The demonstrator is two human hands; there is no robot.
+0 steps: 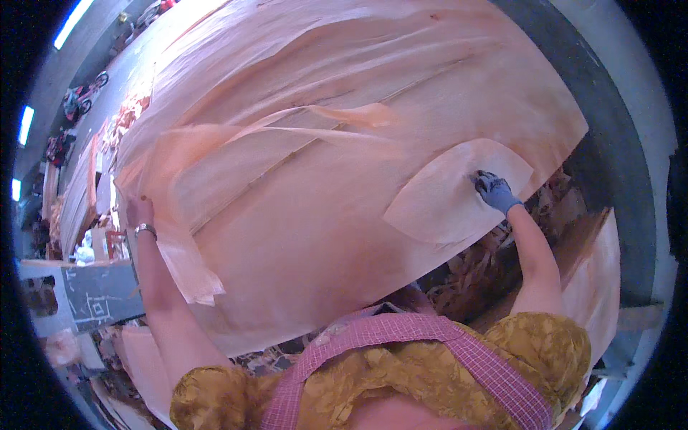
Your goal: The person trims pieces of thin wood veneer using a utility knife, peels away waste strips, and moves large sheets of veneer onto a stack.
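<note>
A large sheet of pale orange wood veneer [322,229] spreads out before me, with ripples across its far part. My left hand [140,211], bare and with a band at the wrist, is closed at the sheet's left edge on a thin veneer strip [188,261]. The strip is partly smeared by motion, and its loose ends trail over the sheet. On the right, a leaf-shaped veneer piece [448,197] lies on the sheet. My right hand [494,192], in a blue-grey glove with dark fingers, touches this piece with bent fingers. Whatever its fingertips may pinch is hidden.
Veneer scraps [473,269] are heaped below the sheet's near right edge. A grey board with white marks [104,294] stands at the left. Further veneer sheets [598,279] lie at the right. Far left is a parked motorbike [84,97].
</note>
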